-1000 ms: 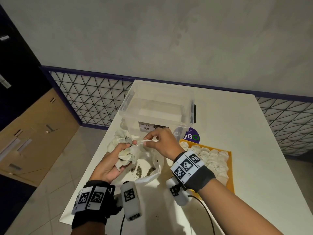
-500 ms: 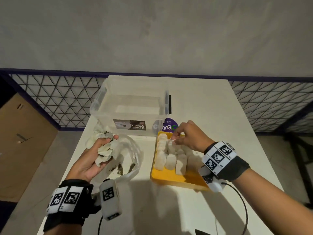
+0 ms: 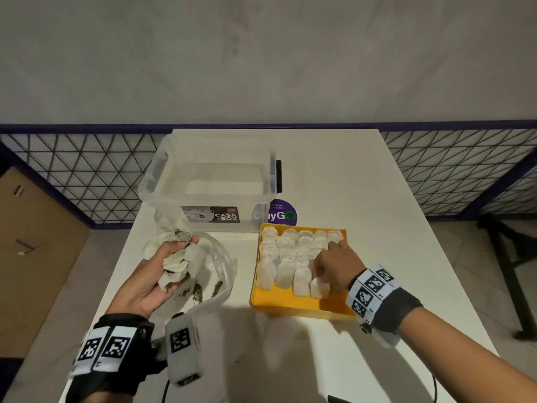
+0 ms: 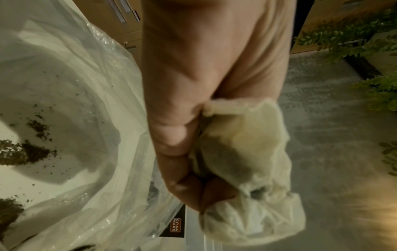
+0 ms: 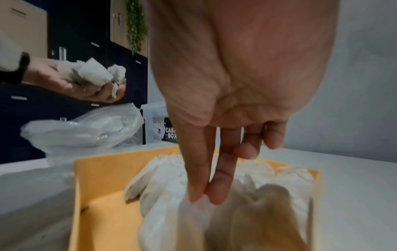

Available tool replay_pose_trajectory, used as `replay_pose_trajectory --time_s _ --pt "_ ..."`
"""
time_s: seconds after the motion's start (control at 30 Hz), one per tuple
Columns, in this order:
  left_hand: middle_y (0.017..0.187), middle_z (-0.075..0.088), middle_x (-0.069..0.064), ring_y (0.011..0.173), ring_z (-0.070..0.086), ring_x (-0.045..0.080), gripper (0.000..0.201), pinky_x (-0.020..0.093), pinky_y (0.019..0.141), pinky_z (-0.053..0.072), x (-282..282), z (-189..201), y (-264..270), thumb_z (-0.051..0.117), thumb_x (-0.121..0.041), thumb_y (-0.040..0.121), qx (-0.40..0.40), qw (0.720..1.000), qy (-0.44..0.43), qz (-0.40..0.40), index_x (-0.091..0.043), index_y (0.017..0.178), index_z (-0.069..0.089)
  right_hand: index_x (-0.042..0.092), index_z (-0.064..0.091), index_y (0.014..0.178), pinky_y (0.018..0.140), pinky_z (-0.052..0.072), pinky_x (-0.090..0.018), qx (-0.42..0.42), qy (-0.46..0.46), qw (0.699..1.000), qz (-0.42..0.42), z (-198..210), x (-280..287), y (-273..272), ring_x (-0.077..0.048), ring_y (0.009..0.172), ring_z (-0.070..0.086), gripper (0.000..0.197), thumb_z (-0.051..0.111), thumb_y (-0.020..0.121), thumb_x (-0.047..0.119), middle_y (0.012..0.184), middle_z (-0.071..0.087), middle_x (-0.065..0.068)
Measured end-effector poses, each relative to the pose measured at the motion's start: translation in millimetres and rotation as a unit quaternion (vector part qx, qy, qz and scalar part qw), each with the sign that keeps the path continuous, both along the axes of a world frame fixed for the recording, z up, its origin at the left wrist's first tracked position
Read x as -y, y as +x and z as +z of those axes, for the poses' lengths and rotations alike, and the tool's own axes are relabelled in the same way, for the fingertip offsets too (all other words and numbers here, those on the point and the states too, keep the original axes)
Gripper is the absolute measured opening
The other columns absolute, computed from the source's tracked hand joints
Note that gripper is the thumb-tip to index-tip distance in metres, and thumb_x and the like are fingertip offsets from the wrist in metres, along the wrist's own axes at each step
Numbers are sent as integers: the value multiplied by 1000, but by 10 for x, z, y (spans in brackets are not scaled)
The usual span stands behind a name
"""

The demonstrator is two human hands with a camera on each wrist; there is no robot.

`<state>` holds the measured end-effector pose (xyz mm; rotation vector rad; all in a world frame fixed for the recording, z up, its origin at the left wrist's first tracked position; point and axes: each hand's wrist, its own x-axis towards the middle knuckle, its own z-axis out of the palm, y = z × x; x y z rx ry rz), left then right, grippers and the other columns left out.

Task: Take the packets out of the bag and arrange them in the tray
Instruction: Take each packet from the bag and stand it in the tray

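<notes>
Packets [image 3: 174,267]: light, soft, thin-skinned, likely to tear; best taken by the top edge with a gentle pinch. The left hand [image 3: 142,286] grips a bunch above the bag [image 3: 223,266]. Rows fill the tray [image 3: 290,308], where the right hand [image 3: 334,267] pinches one packet [image 5: 193,208] between thumb and forefinger.

Likely an office: white table [image 3: 334,175], dark drawer cabinets [image 5: 86,95], hanging plant [image 5: 135,25], wire-mesh railing [image 3: 87,175].

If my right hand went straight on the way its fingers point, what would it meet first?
The packets in the tray: the right hand points down onto them, thumb and forefinger apparently pinching one.
</notes>
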<state>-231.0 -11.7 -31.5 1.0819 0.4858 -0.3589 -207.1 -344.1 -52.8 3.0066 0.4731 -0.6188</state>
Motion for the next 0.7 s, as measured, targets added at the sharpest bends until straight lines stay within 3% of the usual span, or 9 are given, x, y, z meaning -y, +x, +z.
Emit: replay_pose_trajectory --time_s 0.13,0.23,0.33,0.47,0.6,0.63,0.7 --pt "94 72 -2 78 50 12 27 20 53 44 47 18 -8 80 -27 50 -8 1000 -8 2 -19 76 79 27 62 97 97 27 -32 42 -25 998 32 -28 -7 -47 -24 113 45 21 44 91 18 110 64 -5" --pt "93 72 2 76 55 14 13 20 49 47 107 56 -15 77 -14 60 -15 999 -21 18 -15 73 79 17 57 110 99 28 -34 65 -48 996 35 -38 -8 -65 -25 114 45 25 41 91 21 115 63 -5" --pt "90 72 3 77 60 15 12 22 55 51 166 113 -16 67 -16 72 -9 999 -26 33 -14 68 79 17 50 118 98 29 -34 98 -25 994 32 37 -75 -31 -25 116 45 29 44 91 23 120 58 -4" --pt "85 74 4 74 67 14 30 25 61 56 191 147 27 57 -8 87 -2 996 -47 71 -13 66 77 17 56 112 88 34 -33 161 143 974 69 321 -431 28 -25 107 49 24 54 88 20 112 60 -4" --pt "81 74 4 69 68 13 10 27 65 56 214 161 56 56 -9 89 -2 995 -38 96 -9 94 65 20 54 115 87 34 -26 144 318 931 112 657 -987 -16 -12 102 43 24 50 93 26 106 55 2" --pt "79 74 4 67 68 14 11 28 64 55 225 174 53 56 -10 89 1 995 -30 90 -9 96 64 20 53 117 85 34 -25 118 347 923 115 709 -1132 -18 -9 101 41 25 50 93 29 106 54 3" --pt "66 70 5 52 65 12 10 21 48 53 242 213 39 55 -11 90 2 997 -13 78 -7 95 63 19 52 116 80 35 -24 65 389 912 111 760 -1383 -2 -8 97 40 28 52 92 34 103 53 2"
